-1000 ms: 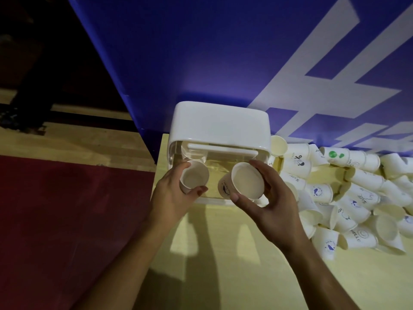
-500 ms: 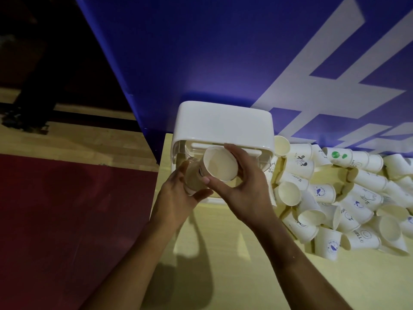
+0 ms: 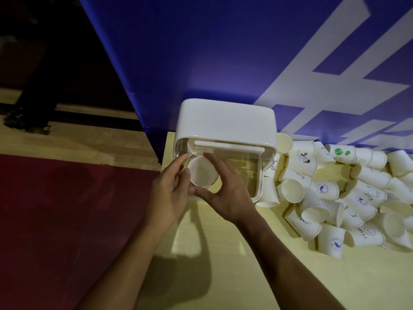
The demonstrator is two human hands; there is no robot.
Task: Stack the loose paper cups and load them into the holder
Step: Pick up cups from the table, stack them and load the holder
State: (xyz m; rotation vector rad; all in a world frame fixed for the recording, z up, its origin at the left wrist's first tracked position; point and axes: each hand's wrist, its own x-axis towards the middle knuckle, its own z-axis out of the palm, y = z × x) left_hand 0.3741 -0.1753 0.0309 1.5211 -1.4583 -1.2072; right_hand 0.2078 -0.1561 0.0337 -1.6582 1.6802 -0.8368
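A white paper cup stack [image 3: 202, 174] sits mouth-up in front of the left part of the holder [image 3: 225, 124], a white box with a clear front. My left hand [image 3: 169, 193] grips the stack from the left. From the right, my right hand [image 3: 225, 193] wraps its thumb and fingers round the top cup's rim. The cup beneath is mostly hidden by my fingers. A pile of loose paper cups [image 3: 348, 193] lies to the right of the holder.
The pale wooden table [image 3: 245, 265] ends just left of the holder, with red floor [image 3: 67, 220] below. A blue panel with white lettering [image 3: 245, 52] stands right behind the holder.
My right hand carried its cup left and set it into the cup in my left hand. Both hands now hold the nested cups at the holder's left front.
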